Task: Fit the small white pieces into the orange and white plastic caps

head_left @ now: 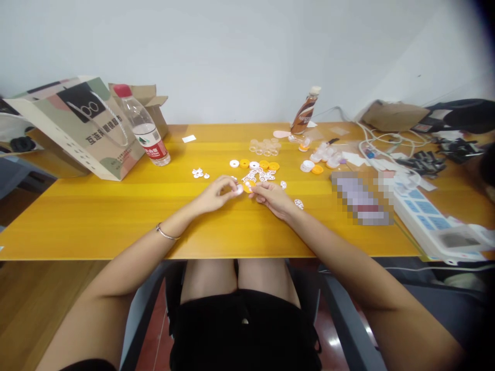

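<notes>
My left hand (215,194) is closed in a pinch on a small white round piece (239,190). Close beside it, my right hand (274,199) grips an orange-yellow round cap (247,186) between thumb and fingers; something white shows on the cap's face. Just beyond both hands lies a pile of white openwork discs (263,174). Behind that pile runs a row of white and orange ring-shaped caps (254,165), with clear plastic cups (264,147) farther back. Small white parts (198,173) are clustered left of my left hand.
A water bottle (149,136) and a paper bag (83,129) stand at the left. Toward the back right are a brown drink bottle (304,113), more caps and clear containers (327,155), and tangled white cables (371,139). A white power strip (421,216) lies at the right.
</notes>
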`<action>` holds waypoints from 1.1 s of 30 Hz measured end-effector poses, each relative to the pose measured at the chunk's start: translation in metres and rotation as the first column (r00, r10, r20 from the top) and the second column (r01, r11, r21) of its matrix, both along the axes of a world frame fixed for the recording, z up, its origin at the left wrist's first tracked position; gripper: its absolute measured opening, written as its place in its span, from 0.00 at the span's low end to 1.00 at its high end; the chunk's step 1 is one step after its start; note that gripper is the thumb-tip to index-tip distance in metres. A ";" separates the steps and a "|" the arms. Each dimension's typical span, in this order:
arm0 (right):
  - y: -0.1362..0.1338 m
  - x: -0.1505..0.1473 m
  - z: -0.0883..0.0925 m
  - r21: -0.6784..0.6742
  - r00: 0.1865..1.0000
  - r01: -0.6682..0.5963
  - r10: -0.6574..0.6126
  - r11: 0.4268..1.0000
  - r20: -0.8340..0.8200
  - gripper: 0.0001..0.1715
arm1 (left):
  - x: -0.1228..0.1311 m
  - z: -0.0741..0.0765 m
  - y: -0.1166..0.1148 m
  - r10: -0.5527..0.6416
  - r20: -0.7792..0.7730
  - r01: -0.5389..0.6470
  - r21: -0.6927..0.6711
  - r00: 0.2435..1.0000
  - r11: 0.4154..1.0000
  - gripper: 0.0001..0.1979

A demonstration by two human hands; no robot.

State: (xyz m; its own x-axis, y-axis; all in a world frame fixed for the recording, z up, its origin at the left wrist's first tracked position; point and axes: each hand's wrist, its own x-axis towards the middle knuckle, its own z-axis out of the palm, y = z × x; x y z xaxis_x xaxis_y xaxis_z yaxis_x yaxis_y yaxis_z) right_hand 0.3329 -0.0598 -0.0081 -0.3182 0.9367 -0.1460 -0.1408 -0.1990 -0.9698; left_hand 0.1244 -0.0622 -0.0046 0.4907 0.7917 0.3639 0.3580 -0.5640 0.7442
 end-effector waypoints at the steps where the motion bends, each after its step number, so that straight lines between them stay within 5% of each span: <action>1: 0.000 0.000 -0.001 -0.002 1.000 -0.003 0.003 1.000 -0.004 0.17 | -0.002 0.001 0.002 0.021 0.105 -0.010 -0.107 0.994 0.994 0.08; 5: 0.001 0.001 -0.002 -0.011 0.999 -0.033 0.033 0.999 -0.012 0.17 | -0.006 0.002 0.006 0.079 0.339 0.066 -0.397 0.938 0.916 0.11; 9: 0.000 0.001 0.000 -0.021 0.999 -0.038 0.038 0.999 -0.011 0.17 | -0.003 0.000 0.005 0.083 0.417 0.115 -0.428 0.905 0.897 0.13; 15: -0.005 -0.003 0.005 0.010 0.999 0.011 -0.011 1.000 0.047 0.18 | 0.008 0.002 -0.003 0.076 0.270 -0.036 -0.149 0.960 0.988 0.18; 20: -0.004 -0.007 0.001 0.075 0.994 0.082 -0.087 0.994 0.071 0.19 | 0.020 0.003 -0.017 0.152 0.175 -0.183 0.178 0.973 0.967 0.16; 33: -0.015 -0.016 0.003 0.151 0.993 0.032 -0.049 0.988 0.109 0.19 | 0.022 0.002 -0.018 0.271 0.076 -0.281 0.215 0.960 0.935 0.16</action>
State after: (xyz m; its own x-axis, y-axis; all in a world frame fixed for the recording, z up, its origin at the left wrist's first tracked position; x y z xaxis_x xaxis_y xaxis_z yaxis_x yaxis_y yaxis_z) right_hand 0.3174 -0.0749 -0.0053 -0.2694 0.9623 -0.0365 -0.0344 -0.0475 -0.9983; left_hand 0.1461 -0.0803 -0.0022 0.2433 0.7906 0.5619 0.4922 -0.5999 0.6308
